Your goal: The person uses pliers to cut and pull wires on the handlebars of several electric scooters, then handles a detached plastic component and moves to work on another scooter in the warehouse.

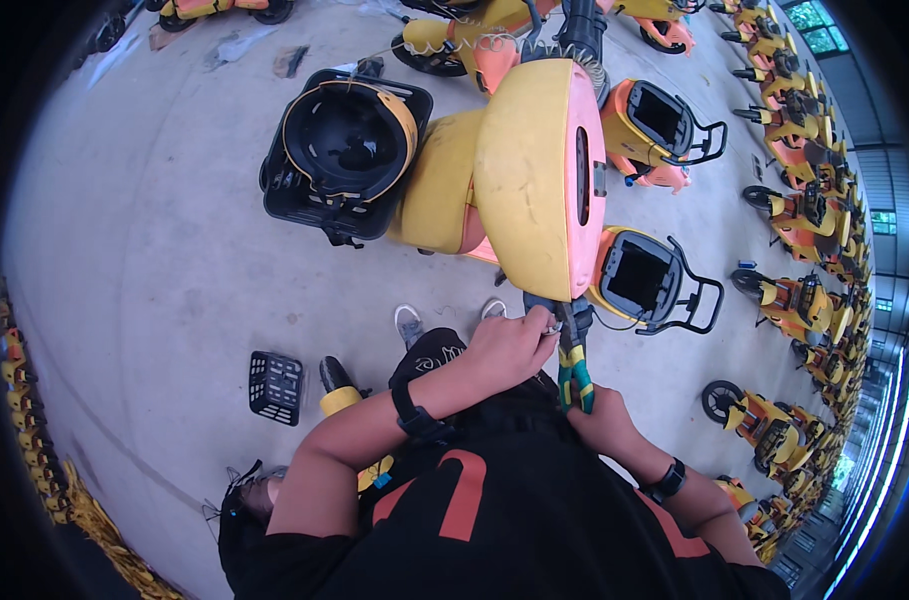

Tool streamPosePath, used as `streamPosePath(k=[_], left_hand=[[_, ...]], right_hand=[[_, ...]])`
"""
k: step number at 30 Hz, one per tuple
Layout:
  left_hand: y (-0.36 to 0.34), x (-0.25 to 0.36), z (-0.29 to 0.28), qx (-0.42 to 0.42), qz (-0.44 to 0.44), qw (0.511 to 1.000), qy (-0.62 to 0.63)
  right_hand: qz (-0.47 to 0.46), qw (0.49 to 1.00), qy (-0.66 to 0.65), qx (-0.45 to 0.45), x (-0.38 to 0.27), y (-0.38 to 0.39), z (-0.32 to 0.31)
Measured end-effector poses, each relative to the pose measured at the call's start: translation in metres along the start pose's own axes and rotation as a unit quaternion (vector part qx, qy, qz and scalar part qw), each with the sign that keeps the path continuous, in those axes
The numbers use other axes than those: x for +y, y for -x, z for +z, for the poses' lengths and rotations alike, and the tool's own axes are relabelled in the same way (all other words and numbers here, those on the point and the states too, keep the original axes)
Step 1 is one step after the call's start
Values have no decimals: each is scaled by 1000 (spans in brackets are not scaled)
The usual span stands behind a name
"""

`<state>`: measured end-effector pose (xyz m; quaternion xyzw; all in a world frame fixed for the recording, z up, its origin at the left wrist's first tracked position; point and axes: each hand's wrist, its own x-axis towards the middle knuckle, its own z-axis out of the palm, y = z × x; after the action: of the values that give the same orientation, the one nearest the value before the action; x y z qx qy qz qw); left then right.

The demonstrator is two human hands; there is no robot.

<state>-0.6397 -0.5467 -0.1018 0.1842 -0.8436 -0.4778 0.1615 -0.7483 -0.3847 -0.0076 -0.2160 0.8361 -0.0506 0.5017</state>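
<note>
My right hand [604,420] is closed around the green-and-yellow handles of a pair of pliers [575,372]. The jaws point away from me, up to the near end of the handlebar of a yellow-and-pink scooter [534,170]. My left hand [514,345] is pinched right beside the jaws, at the same handlebar end. A small silvery bit shows at its fingertips, too small to name. The scooter's rounded yellow front cover lies just beyond both hands, and the dark handlebar parts are partly hidden by my fingers and the pliers.
A black basket [414,100] with a yellow helmet [352,140] in it sits on the scooter's left. Another black basket [276,387] lies on the grey floor. Two scooter parts with black racks [642,275] stand to the right. Rows of yellow scooters [799,305] line the right side.
</note>
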Motion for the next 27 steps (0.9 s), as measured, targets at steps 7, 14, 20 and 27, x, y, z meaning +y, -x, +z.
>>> streamPosePath(k=[7,14,20,27], left_hand=[[1,-8,5,-9,18,999,32],[-3,-2,8,-18,16,1000,17],[-2,5,12,-9,-41,999,33],[33,31,35,144,-126,960,205]], right_hand=[[-131,948,-272,-101,37,-24,22],[-136,889,-417,-127,29,-31,39],[-154,903,-385,-116,40,-37,34],[-167,780,-537,-275,53,-61,43]])
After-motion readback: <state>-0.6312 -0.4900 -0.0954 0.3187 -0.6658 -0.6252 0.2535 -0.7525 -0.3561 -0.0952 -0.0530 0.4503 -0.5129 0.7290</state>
